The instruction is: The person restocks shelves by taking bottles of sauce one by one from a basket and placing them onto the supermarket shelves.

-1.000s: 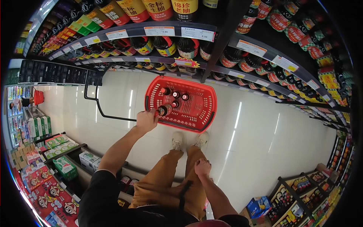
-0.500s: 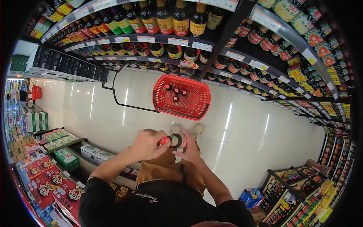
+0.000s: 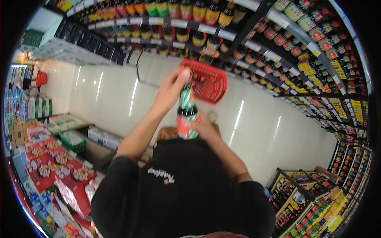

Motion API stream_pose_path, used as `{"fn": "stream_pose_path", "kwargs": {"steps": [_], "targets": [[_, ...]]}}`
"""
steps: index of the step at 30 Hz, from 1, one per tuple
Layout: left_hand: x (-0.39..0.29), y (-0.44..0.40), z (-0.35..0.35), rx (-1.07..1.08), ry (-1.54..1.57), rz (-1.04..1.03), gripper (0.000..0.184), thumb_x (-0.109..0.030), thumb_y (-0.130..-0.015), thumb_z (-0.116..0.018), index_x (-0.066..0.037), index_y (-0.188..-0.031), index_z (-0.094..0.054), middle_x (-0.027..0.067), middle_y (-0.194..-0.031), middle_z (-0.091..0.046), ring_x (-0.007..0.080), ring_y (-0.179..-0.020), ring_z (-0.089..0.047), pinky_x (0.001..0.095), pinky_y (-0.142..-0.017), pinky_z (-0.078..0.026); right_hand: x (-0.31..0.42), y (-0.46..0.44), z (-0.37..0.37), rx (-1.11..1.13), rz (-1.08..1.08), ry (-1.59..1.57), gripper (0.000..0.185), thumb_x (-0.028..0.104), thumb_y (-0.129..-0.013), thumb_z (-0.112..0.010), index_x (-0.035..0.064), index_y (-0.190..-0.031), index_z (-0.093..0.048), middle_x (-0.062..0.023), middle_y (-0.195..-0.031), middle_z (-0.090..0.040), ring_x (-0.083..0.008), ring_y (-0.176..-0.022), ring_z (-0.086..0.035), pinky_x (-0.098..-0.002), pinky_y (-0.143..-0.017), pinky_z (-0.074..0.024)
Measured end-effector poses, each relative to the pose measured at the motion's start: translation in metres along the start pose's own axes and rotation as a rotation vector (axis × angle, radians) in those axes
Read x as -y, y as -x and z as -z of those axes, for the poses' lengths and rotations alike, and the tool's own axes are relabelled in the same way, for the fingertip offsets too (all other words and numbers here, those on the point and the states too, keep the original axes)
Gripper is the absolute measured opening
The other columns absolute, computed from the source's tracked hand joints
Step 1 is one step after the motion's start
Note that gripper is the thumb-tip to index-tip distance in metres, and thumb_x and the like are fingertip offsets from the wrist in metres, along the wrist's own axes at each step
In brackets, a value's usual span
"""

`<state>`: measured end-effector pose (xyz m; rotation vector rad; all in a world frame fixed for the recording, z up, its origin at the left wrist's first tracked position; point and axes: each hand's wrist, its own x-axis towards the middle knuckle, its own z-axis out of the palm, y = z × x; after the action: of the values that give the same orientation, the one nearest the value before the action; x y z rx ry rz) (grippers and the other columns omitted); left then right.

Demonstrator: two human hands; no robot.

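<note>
One dark bottle with a red, green and white label is held upright in front of my chest. My left hand is closed around its cap and top. Lower down, my right hand grips the bottle's body from the right side. Behind the bottle, the red shopping basket stands on the floor, partly hidden by my left hand and the bottle. Small dark bottles show blurred inside it.
Long shelves of sauce bottles curve across the top and right. Stacked cartons and red packages stand at the left. A wooden display rack is at the lower right. Another person is far left.
The bottle has risen from over the basket towards my chest and now stands upright. My right hand has come up from my leg onto it. The view has shifted.
</note>
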<state>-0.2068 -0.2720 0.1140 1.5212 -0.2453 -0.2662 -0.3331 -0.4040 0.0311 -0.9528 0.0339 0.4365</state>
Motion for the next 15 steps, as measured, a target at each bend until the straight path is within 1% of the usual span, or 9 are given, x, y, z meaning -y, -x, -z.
{"fn": "stream_pose_path", "kwargs": {"steps": [1, 2, 4, 5, 8, 9, 12, 13, 15], "targets": [[-0.017, 0.006, -0.008, -0.025, 0.265, 0.223, 0.041, -0.042, -0.102, -0.048, -0.003, -0.096, -0.060, 0.0082, -0.091, -0.065, 0.0166, -0.085, -0.063, 0.0326, -0.080, -0.050, 0.012, 0.004, -0.010, -0.028, -0.096, -0.099, 0.051, 0.021, -0.082, -0.076, -0.0001, -0.123, -0.054, -0.0054, -0.107, -0.065, -0.0106, -0.094, -0.062, -0.0302, -0.085, -0.0529], [-0.011, 0.009, -0.007, 0.042, 0.409, 0.240, 0.044, -0.047, -0.102, -0.045, -0.005, -0.099, -0.058, 0.0105, -0.089, -0.066, 0.0208, -0.083, -0.066, 0.0338, -0.079, -0.053, 0.023, 0.005, -0.022, -0.033, -0.063, -0.146, 0.046, 0.023, -0.086, -0.072, -0.0001, -0.122, -0.054, -0.0089, -0.106, -0.067, -0.0141, -0.091, -0.066, -0.0309, -0.080, -0.0553], [-0.020, 0.017, -0.010, 0.096, 0.600, 0.348, 0.045, -0.049, -0.101, -0.048, -0.005, -0.102, -0.055, 0.0094, -0.081, -0.065, 0.0196, -0.073, -0.066, 0.0318, -0.070, -0.054, 0.030, 0.004, -0.024, 0.041, -0.057, -0.126, 0.052, 0.040, -0.091, -0.062, -0.0021, -0.120, -0.051, -0.0189, -0.106, -0.067, -0.0271, -0.095, -0.069, -0.0389, -0.081, -0.0588], [-0.022, 0.014, -0.009, 0.102, 0.630, 0.363, 0.044, -0.050, -0.101, -0.048, -0.006, -0.102, -0.054, 0.0088, -0.078, -0.064, 0.0195, -0.070, -0.065, 0.0316, -0.068, -0.054, 0.033, 0.006, -0.028, 0.023, -0.070, -0.141, 0.062, 0.052, -0.095, -0.048, -0.0034, -0.123, -0.050, -0.0217, -0.109, -0.066, -0.0307, -0.097, -0.069, -0.0407, -0.083, -0.0582], [-0.020, 0.009, -0.009, 0.159, 0.737, 0.389, 0.044, -0.051, -0.100, -0.047, -0.007, -0.103, -0.052, 0.0073, -0.072, -0.061, 0.0191, -0.063, -0.063, 0.0309, -0.062, -0.053, 0.030, 0.008, -0.037, -0.030, -0.046, -0.382, 0.071, 0.058, -0.096, -0.038, -0.0041, -0.128, -0.048, -0.0237, -0.114, -0.064, -0.0332, -0.100, -0.068, -0.0444, -0.087, -0.0567], [-0.020, 0.008, -0.008, 0.198, 0.772, 0.373, 0.045, -0.052, -0.100, -0.046, -0.008, -0.102, -0.052, 0.0069, -0.072, -0.060, 0.0190, -0.062, -0.062, 0.0307, -0.060, -0.053, 0.033, 0.009, -0.039, -0.065, -0.044, -0.344, 0.079, 0.063, -0.096, -0.033, -0.0050, -0.133, -0.045, -0.0251, -0.118, -0.062, -0.0361, -0.102, -0.067, -0.0470, -0.091, -0.0546], [-0.023, 0.002, -0.008, 0.330, 0.858, 0.289, 0.046, -0.054, -0.101, -0.043, -0.009, -0.102, -0.052, 0.0068, -0.071, -0.059, 0.0194, -0.062, -0.061, 0.0306, -0.058, -0.051, 0.047, 0.016, -0.051, -0.029, -0.028, -0.415, 0.083, 0.065, -0.094, -0.034, -0.0054, -0.137, -0.042, -0.0269, -0.124, -0.059, -0.0389, -0.107, -0.064, -0.0480, -0.093, -0.0540], [-0.023, -0.001, -0.008, 0.372, 0.897, 0.260, 0.046, -0.054, -0.101, -0.042, -0.009, -0.102, -0.052, 0.0069, -0.071, -0.058, 0.0195, -0.062, -0.061, 0.0306, -0.057, -0.050, 0.049, 0.014, -0.049, 0.047, 0.008, -0.401, 0.083, 0.061, -0.091, -0.045, -0.0055, -0.141, -0.038, -0.0287, -0.128, -0.055, -0.0416, -0.113, -0.061, -0.0487, -0.092, -0.0543], [-0.023, -0.009, -0.011, 0.449, 0.982, 0.208, 0.046, -0.055, -0.101, -0.040, -0.010, -0.102, -0.052, 0.0075, -0.072, -0.057, 0.0195, -0.064, -0.060, 0.0300, -0.058, -0.049, 0.043, 0.017, -0.046, 0.199, 0.027, -0.499, 0.077, 0.051, -0.089, -0.055, -0.0028, -0.142, -0.037, -0.0277, -0.129, -0.055, -0.0384, -0.113, -0.062, -0.0456, -0.094, -0.0531]]}}
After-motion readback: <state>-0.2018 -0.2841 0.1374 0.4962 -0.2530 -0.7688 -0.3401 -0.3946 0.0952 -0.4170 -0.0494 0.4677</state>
